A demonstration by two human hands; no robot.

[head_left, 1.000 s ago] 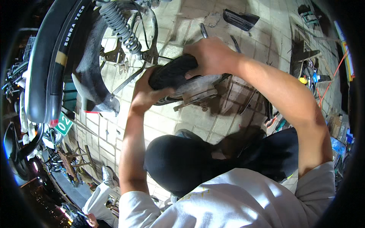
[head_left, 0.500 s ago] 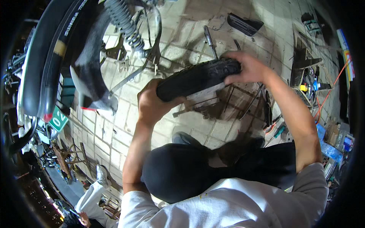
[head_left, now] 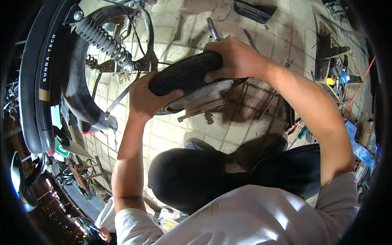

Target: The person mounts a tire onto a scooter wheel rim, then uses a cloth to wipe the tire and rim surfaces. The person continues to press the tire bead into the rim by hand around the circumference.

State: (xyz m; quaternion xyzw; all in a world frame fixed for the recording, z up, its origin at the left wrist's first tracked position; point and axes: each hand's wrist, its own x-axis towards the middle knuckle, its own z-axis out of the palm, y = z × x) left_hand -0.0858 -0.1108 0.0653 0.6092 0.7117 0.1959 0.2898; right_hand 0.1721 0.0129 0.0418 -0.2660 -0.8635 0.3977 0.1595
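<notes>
A wheel with a black tyre [head_left: 185,72] is held up between my two hands, tilted so that part of its grey hub side [head_left: 206,92] shows below the tread. My left hand [head_left: 145,96] grips the tyre's left end, with the thumb over the tread. My right hand [head_left: 237,57] grips the far right part, fingers wrapped over the edge. A metal bracket [head_left: 204,109] and a threaded axle end [head_left: 209,118] show just under the wheel. To its left is a scooter's rear end, with a coil shock absorber [head_left: 104,41] and a dark mudguard [head_left: 77,81].
A metal bar tool [head_left: 212,28] and a black plastic part [head_left: 255,11] lie on the paved floor beyond the wheel. Right of me stand a tool-filled crate [head_left: 337,77] and an orange cord [head_left: 359,87]. Another person's hand [head_left: 105,234] shows at lower left.
Both hands have carried the wheel left, closer to the scooter's shock absorber. More of the wheel's hub side shows. The view has shifted too.
</notes>
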